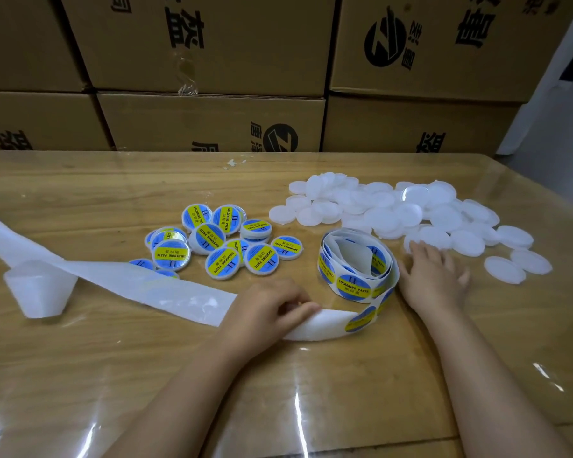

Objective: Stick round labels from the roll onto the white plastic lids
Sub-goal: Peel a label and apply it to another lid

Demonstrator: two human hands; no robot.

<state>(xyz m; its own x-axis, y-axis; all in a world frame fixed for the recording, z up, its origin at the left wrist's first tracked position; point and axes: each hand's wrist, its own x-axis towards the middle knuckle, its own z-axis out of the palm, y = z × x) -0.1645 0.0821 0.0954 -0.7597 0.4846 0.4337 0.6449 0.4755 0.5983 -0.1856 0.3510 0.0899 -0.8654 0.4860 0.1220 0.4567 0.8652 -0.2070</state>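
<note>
**Work surface:** wooden table [311,375] under a clear plastic sheet [295,418] that glares along the near edge.

**Label roll** [354,262]**:** loosely wound coil standing on edge near the centre. Its round blue labels have a yellow band reading "SOLDERING PASTE" and face outward. The free end runs from the coil toward the near edge and bends left, and 1 label [361,320] sits at the bend.

**Backing strip** [113,279]**:** bare white liner trailing from the bend across the table to the far left edge, with a folded loop [37,289] partway along.

**Left hand** [272,305]**:** knuckles up and fingers curled. Thumb and fingertips pinch the backing strip just left of the bend.

**Right hand** [434,276]**:** palm down, just right of the roll, fingers spread. The fingertips touch the nearest lid of the plain heap.

**Plain white lids** [394,209]**:** loose overlapping heap behind and to the right of the roll, with 2 lying slightly apart at its right end.

**Labelled lids** [219,239]**:** cluster left of the roll and behind the strip. Several overlap or are stacked, and those whose tops show have the label upward.

**Cardboard boxes** [212,123]**:** stacked in 2 visible rows behind the table, printed with black characters and a round logo.
</note>
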